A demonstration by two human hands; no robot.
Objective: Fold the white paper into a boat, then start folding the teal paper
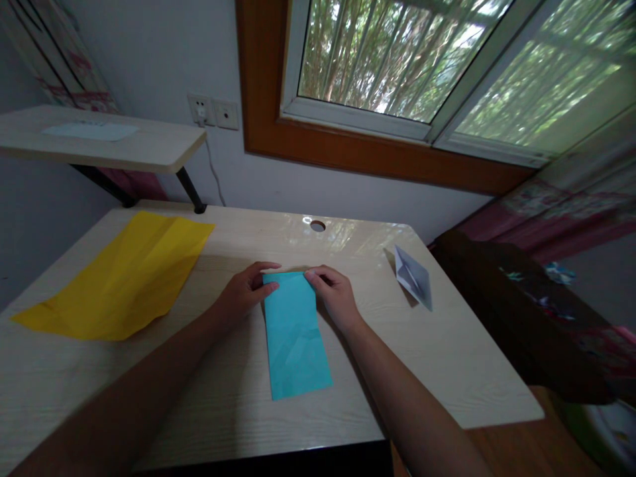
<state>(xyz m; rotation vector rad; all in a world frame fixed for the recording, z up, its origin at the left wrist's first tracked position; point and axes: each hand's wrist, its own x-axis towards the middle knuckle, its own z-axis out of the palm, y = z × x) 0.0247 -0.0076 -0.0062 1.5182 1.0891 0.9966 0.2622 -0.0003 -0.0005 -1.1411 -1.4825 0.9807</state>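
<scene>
A yellow sheet [129, 281] lies at left on the desk [447, 371], near a raised shelf [163, 147] bearing a pale paper [92, 131]. A folded whitish paper [413, 275] rests at right. On the far wall [308, 189], sockets [226, 115] sit left of a window [368, 66].

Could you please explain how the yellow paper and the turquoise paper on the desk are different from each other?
Size: the yellow paper covers clearly more of the desk than the turquoise paper.
Shape: the yellow paper has a wavy near edge; the turquoise paper is a narrow strip with fairly straight sides.
Contact: the left hand and right hand touch the turquoise paper's far end; neither touches the yellow paper.
Shared: both are plain-coloured.
</scene>
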